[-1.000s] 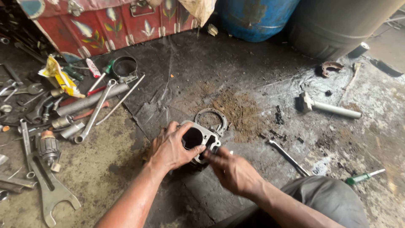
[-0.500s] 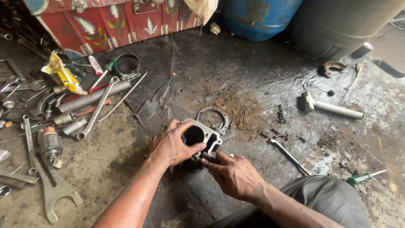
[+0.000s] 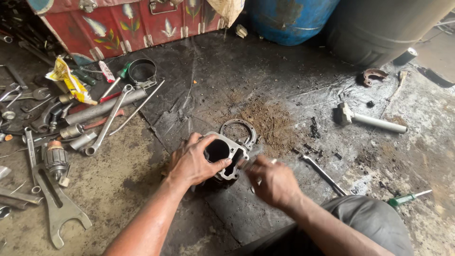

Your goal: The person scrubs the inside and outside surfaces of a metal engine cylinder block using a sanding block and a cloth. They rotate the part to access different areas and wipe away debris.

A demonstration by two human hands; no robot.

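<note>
At the centre of the frame, on the oily floor [image 3: 284, 71], an engine cylinder block [image 3: 223, 156] was gripped by the left hand [image 3: 192, 163]. At its right edge, the blurred right hand [image 3: 270, 180] was curled; whether anything was held could not be told. A ring gasket [image 3: 239, 128] lay just behind.

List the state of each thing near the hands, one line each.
engine cylinder: upright on the floor, bore open and empty
left hand: gripping the cylinder's rim
right hand: closed, blurred, beside the cylinder
gasket ring: flat on the floor behind the cylinder
</note>
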